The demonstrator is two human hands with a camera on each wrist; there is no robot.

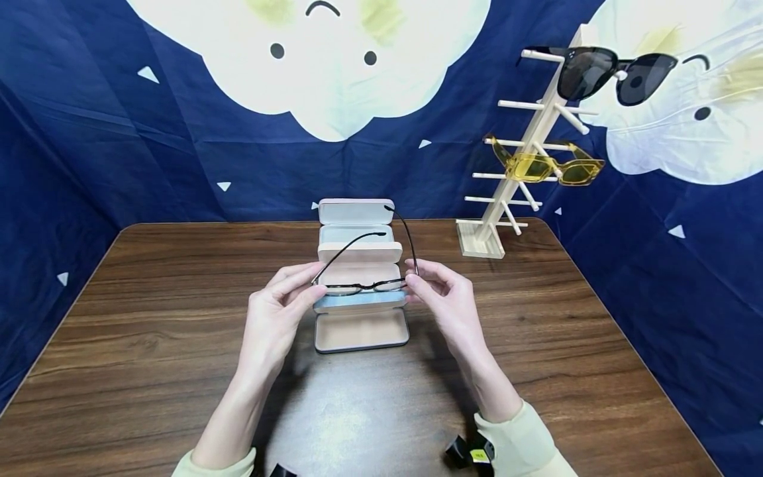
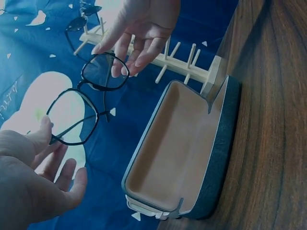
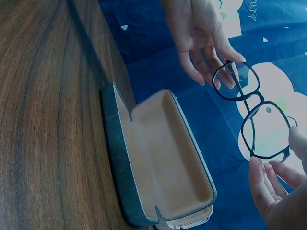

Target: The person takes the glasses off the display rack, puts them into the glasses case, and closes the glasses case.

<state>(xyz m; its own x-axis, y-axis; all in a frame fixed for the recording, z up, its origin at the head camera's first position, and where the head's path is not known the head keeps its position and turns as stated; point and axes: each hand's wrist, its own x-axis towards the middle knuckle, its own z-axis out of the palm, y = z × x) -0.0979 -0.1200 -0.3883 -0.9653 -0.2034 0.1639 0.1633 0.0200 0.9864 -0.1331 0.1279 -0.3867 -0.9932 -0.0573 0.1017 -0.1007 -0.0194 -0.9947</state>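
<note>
Black-framed eyeglasses (image 1: 367, 287) with clear lenses are held up in the air, temples unfolded and pointing away from me. My left hand (image 1: 281, 306) pinches the left end of the frame between thumb and fingers. At the other end, my right hand (image 1: 446, 299) pinches the frame near its hinge. Below the glasses stands an open glasses case (image 2: 168, 148), dark outside with a tan lining. The glasses are apart from it in both wrist views. Other open glasses cases (image 1: 356, 211) stand in a row behind it, partly covered by the glasses in the head view.
A wooden display rack (image 1: 485, 242) stands at the back right of the brown table (image 1: 149, 344). Black sunglasses (image 1: 587, 73) hang near its top, yellow-framed sunglasses (image 1: 530, 167) lower down. A blue cloth (image 1: 119, 152) with white cloud shapes hangs behind and beside the table.
</note>
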